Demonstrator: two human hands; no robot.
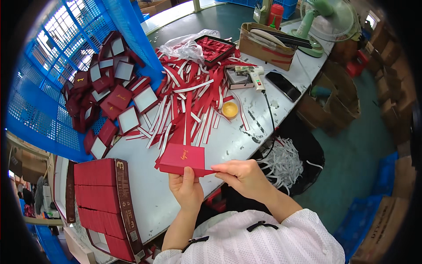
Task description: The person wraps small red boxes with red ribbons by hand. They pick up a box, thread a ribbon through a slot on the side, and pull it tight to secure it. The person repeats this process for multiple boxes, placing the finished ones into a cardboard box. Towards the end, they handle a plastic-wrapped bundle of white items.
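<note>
A small red gift box (182,157) with gold lettering on its lid is held level over the near edge of the table. My left hand (187,189) grips its near side from below, thumb against the front. At the box's right end, the fingers of my right hand (241,176) are pinched on a red ribbon (210,172) along the side; a pale strip shows beside it. Just beyond the box spreads a heap of red ribbons with white backing (189,97). Part of the box's underside is hidden by my left hand.
On the left, a blue plastic crate (39,105) holds many dark red boxes (121,97). A carton of red boxes (94,189) stands near left. Further back are a yellow cup (229,110), corded heat tool (256,77), phone (283,86), cardboard box (268,48) and fan (329,20).
</note>
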